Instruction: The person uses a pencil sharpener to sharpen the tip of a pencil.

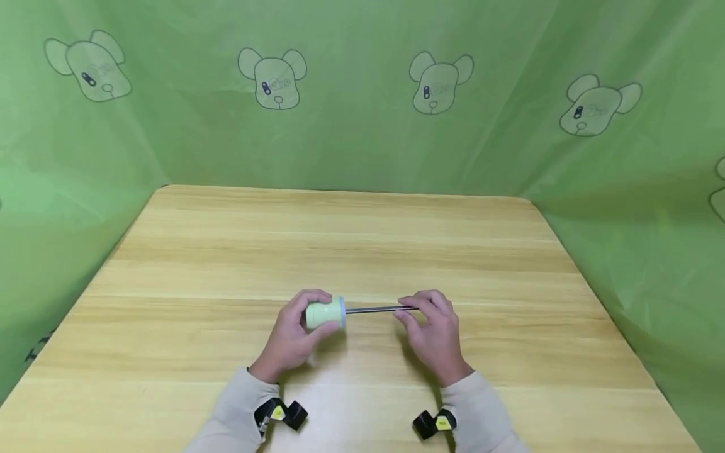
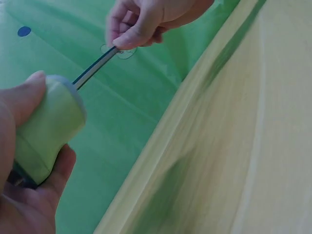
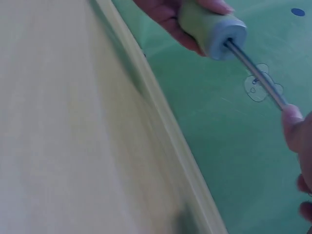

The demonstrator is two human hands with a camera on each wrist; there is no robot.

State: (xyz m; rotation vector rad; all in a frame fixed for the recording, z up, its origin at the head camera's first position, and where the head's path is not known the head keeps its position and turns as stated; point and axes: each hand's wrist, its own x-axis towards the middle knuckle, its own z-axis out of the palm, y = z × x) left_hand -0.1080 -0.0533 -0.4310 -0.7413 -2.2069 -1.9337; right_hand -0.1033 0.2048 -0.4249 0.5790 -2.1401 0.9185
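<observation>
A pale green, barrel-shaped pencil sharpener [image 1: 324,314] with a light blue end rests in the grip of my left hand [image 1: 291,338], thumb on the near side and fingers on the far side. Out of the hole in its blue end [image 3: 228,38] sticks a slim pencil [image 1: 370,309], dark with paler stripes. My right hand [image 1: 435,335] pinches the pencil's far end between thumb and fingers. Both things are held level above the table, sharpener on the left. In the left wrist view, a dark base shows at the bottom of the sharpener [image 2: 51,122]. The pencil's tip is hidden inside.
The light wood table [image 1: 351,245] spreads out beneath and beyond both hands. Green sheeting [image 1: 351,145] with printed bear heads closes off the back and both sides. A black strap with a small camera sits on each wrist.
</observation>
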